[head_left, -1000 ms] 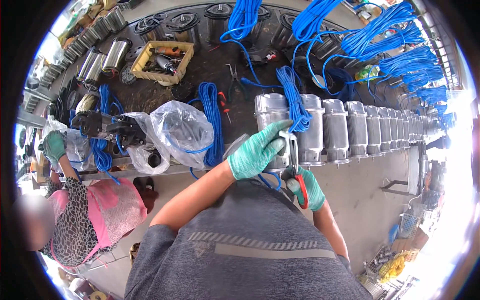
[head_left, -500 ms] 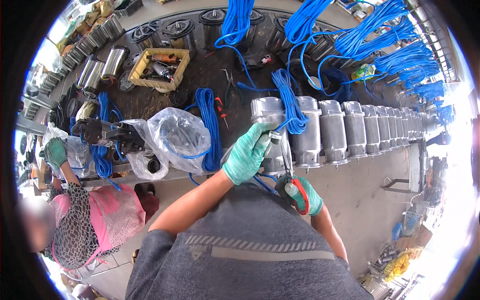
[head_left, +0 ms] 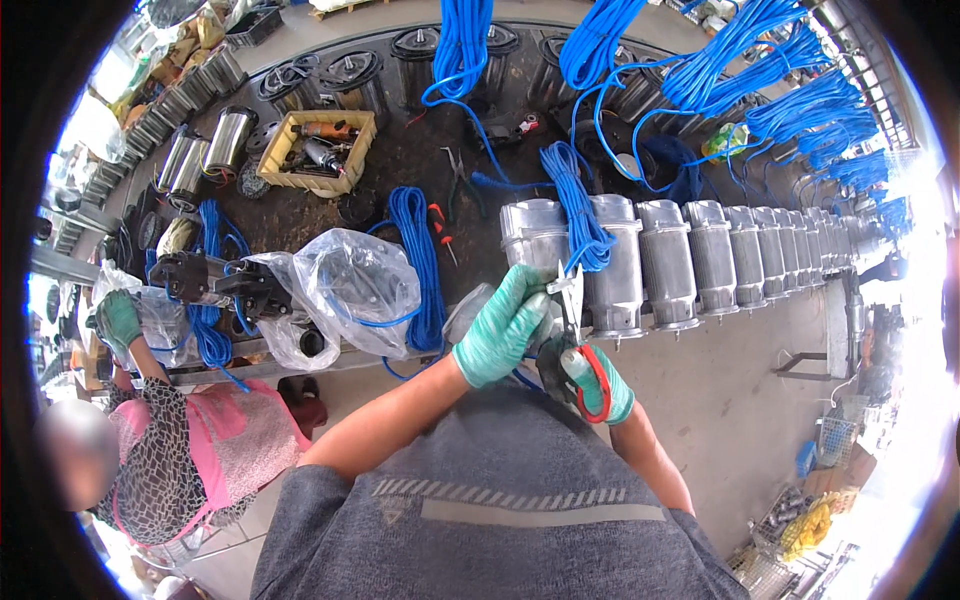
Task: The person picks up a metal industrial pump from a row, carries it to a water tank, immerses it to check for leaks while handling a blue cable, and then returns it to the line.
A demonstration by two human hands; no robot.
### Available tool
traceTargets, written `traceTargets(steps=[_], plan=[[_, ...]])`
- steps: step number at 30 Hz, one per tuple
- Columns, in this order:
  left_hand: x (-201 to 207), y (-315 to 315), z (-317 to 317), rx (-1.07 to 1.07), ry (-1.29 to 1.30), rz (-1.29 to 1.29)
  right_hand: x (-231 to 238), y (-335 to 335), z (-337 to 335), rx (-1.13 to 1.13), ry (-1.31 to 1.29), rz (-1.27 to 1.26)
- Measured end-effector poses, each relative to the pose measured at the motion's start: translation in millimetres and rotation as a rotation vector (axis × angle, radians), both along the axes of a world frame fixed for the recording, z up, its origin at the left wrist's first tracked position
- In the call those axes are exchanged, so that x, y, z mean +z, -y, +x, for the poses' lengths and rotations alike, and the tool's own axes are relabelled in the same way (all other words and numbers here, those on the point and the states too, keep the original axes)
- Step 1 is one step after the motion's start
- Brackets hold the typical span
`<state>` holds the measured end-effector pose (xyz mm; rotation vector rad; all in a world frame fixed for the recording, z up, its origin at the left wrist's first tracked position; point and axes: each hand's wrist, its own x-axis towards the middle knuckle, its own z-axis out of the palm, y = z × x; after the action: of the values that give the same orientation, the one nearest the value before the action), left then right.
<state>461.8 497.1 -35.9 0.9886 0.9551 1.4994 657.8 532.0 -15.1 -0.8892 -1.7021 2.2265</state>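
Observation:
My right hand [head_left: 612,392] grips red-handled scissors [head_left: 574,302] with the blades pointing up and spread at the tips. My left hand [head_left: 503,335] is closed beside the blades, thumb and fingers pinched together; what they hold is hidden. Just above the scissor tips hangs the lower end of a blue cable coil [head_left: 575,195], draped over the silver ribbed metal cylinders. The nearest cylinder [head_left: 530,222] stands directly beyond my left hand. Both hands wear green gloves.
A row of similar cylinders [head_left: 660,255] runs right along the bench edge. Left lie another blue coil [head_left: 415,265], a plastic bag [head_left: 360,285], pliers [head_left: 457,175] and a yellow tool bin [head_left: 345,180]. At far left, a co-worker's gloved hand [head_left: 120,318] is near plastic wrapping.
My left hand has shifted slightly down and turned, and the small grey piece at its fingertips no longer shows. The scissor blades have spread apart and come closer to its fingers.

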Motion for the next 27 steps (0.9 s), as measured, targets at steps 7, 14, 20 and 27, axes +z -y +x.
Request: traceTargets(steps=[7,14,20,27], plan=[[33.6,-10.4,-16.5,-0.095,0.176,-0.271,7.3,-5.9,9.7,0.022,0.047,0.024],[21.6,-9.3,-31.4,-0.244,0.141,-0.254,13.9,-14.1,20.2,0.095,0.153,0.111],[5.9,-9.7,-25.2,-0.259,0.158,-0.256,26.3,-1.3,8.2,0.082,0.372,0.139],[6.1,-7.2,-22.8,-0.289,0.196,-0.264,27.5,12.7,12.1,-0.025,0.471,0.244]])
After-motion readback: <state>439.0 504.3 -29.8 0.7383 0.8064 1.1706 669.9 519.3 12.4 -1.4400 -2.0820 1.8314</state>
